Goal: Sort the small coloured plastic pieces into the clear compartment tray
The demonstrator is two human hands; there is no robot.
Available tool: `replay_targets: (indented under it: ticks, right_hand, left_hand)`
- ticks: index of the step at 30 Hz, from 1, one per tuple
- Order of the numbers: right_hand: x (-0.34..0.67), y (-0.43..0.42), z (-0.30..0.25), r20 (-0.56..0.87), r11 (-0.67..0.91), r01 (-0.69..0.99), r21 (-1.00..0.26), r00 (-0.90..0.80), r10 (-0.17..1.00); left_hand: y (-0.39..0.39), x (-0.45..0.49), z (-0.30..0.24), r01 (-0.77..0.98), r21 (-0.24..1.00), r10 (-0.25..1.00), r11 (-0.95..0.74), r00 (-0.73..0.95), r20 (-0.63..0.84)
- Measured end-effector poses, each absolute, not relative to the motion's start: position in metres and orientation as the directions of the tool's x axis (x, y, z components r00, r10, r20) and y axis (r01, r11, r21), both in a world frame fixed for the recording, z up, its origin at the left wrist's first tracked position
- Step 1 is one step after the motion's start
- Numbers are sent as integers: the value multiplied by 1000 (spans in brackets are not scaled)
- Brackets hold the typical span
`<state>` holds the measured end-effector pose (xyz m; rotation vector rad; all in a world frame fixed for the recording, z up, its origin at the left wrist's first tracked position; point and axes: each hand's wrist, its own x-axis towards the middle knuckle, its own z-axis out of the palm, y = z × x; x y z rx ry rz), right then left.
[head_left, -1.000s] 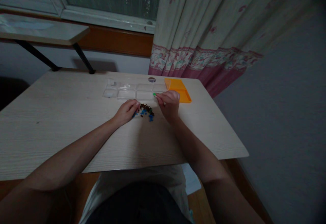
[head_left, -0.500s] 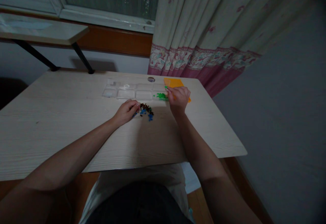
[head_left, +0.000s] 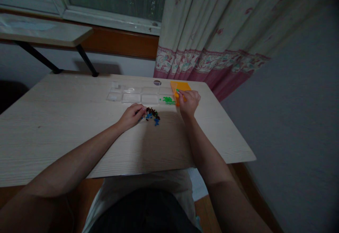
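Note:
A small heap of dark, blue and brown beads (head_left: 153,115) lies mid-table. My left hand (head_left: 131,115) rests beside it on the left, fingers curled, fingertips touching the heap. My right hand (head_left: 189,101) is closed in a pinch on a thin tool with a green tip, held over the orange tray (head_left: 180,86). A clear compartment box (head_left: 137,94) lies behind the heap; its right compartment holds green beads (head_left: 167,100), just left of my right hand.
The wooden table (head_left: 79,134) ends close on the right and at the front. A small round dark object (head_left: 157,82) sits behind the clear box. A curtain hangs at the back right, a window and a second table at the back left.
My right hand has moved from beside the bead heap back and to the right, past the green compartment, to the orange tray. Green beads now show in the box. My left hand stayed.

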<state>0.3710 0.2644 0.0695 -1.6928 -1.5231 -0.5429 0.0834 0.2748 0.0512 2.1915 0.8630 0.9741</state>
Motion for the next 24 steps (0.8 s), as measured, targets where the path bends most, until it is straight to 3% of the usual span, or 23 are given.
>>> replay_targets:
  ticks: [15,24]
  right_hand:
    - [373,272,52,693,-16,952,-305,233,683]
    - [371,275,45,570,-73,953,-295,237,786]
  left_hand:
    - [276,83,49,299,710,729,-637,533,429]
    - [276,84,49,317,709,735,-631,537,414]
